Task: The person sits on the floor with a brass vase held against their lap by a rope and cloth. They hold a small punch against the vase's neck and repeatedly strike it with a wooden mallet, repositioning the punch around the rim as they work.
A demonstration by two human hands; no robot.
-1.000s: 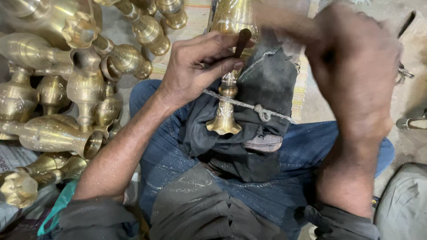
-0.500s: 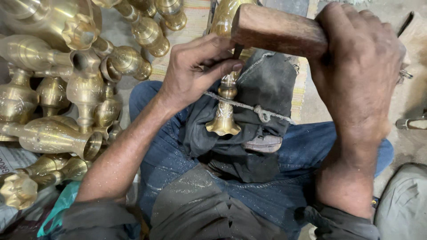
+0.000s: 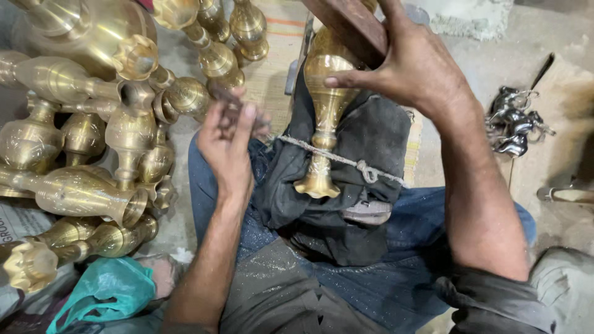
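A brass vase (image 3: 326,93) lies on a dark cloth (image 3: 371,161) over my lap, its flared foot toward me. A knotted cord (image 3: 346,162) crosses its stem. My right hand (image 3: 421,68) grips a wooden block (image 3: 346,25) above the vase's body, fingers spread over the brass. My left hand (image 3: 228,145) hovers left of the vase, apart from it, with a thin dark tool (image 3: 230,99) blurred between its fingers.
Many brass vases (image 3: 86,130) are heaped on the floor at my left, and more (image 3: 229,37) lie at the top. A teal plastic bag (image 3: 105,291) sits at the lower left. Dark metal pieces (image 3: 513,120) lie on the concrete floor at the right.
My left hand has pulled away from the vase's stem to the left, taking the thin tool with it. My right hand has shifted the wooden block up and farther away.
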